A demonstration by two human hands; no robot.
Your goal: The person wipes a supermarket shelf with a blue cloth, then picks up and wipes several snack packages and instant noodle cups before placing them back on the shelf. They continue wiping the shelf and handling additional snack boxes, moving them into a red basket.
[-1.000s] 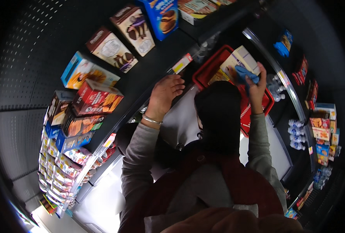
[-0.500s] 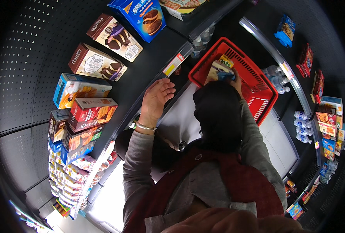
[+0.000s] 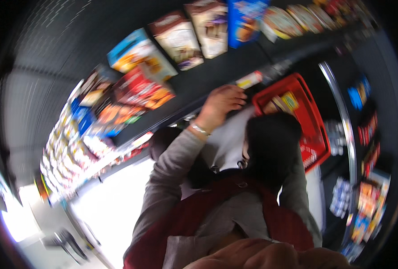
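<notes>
My left hand [image 3: 223, 105] is raised beside the lower edge of the shelf on the left, close to a price label [image 3: 249, 80]. Its fingers are loosely bent, and nothing shows in them; a metal bangle [image 3: 200, 130] circles the wrist. A red plastic shopping basket [image 3: 320, 117] stands beyond it to the right. Inside the basket's far left part are a yellow pack [image 3: 290, 100] and a pale brown pack [image 3: 272, 106]. My right forearm [image 3: 295, 184] reaches toward the basket, but a large black rounded shape [image 3: 273, 139] hides the right hand.
Biscuit boxes stand along the left shelf, including a red box [image 3: 143, 87], a blue-and-yellow box [image 3: 140, 54], a brown-and-white box [image 3: 177, 41] and a blue box [image 3: 246, 22]. Small packs [image 3: 69, 157] line the lower left. Another shelf with a metal edge [image 3: 340, 105] bounds the right; bottles [image 3: 341, 197] sit there.
The view has swung, blurring the shelves and shifting the basket rightward and downward. My left hand is nearer the basket and the price label. My right hand, earlier at the packs in the basket, is now hidden.
</notes>
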